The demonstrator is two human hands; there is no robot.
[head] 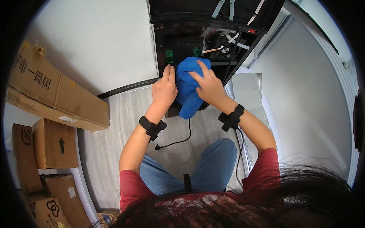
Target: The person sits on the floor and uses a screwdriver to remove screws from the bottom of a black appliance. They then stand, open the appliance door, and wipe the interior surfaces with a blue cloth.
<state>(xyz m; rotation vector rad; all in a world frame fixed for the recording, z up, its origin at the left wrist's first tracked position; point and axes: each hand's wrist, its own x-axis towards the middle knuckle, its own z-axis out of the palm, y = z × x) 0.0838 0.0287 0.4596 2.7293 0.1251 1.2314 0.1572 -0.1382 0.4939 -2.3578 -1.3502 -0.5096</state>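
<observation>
A bunched blue cloth [190,95] lies against the lower opening of a black cabinet [185,14]. My right hand [210,87] presses its fingers into the cloth from the right side. My left hand [164,89] is at the cabinet's left edge, just beside the cloth, two fingers stretched out along the black frame; its thumb is hidden. Inside the open cabinet I see green circuit boards [169,56], a black fan [225,50] and white strips [242,45]. The cloth hides the lower part of the interior.
A black power cord with a plug [157,147] trails on the wood-look floor [114,148]. Cardboard boxes [82,105] stand at the left. A flat metal panel [247,88] lies to the right, beside a large pale door or panel [302,94]. A white wall [99,37] borders the cabinet.
</observation>
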